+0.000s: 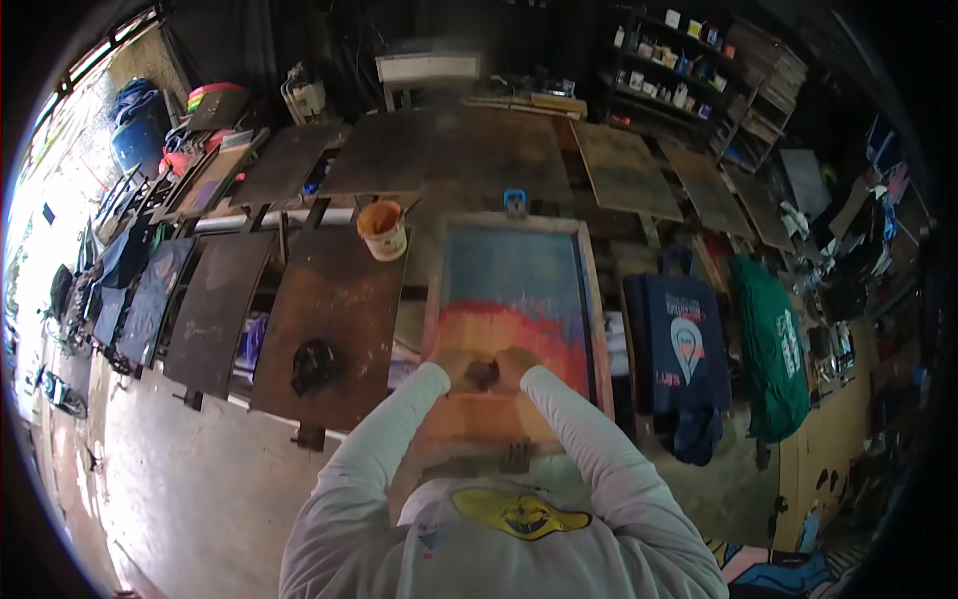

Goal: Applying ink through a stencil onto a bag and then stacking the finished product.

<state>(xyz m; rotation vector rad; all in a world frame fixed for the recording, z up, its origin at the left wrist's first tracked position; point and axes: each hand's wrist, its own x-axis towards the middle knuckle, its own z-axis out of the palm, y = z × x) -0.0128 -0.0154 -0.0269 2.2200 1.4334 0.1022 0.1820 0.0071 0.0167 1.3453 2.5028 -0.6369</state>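
Observation:
A wooden-framed printing screen [434, 290] lies in front of me, its mesh blue at the far part and smeared red and orange nearer me. Over the near, orange part, my left hand [458, 368] and my right hand [514, 365] are close together with the fingers curled in. Between them shows a small dark patch; what they grip is blurred and I cannot make it out. A blue clamp [515, 202] sits at the frame's far edge. Left of the screen, a paint-stained bucket [382, 232] with an orange inside stands on a dark board.
A crumpled black bundle [314, 365] lies on the brown board [329, 290] at left. Right of the screen are a navy printed tote bag [684, 339] and a green bag [770, 349]. Several more boards stretch beyond. Shelves [674, 65] with small containers stand at the back right.

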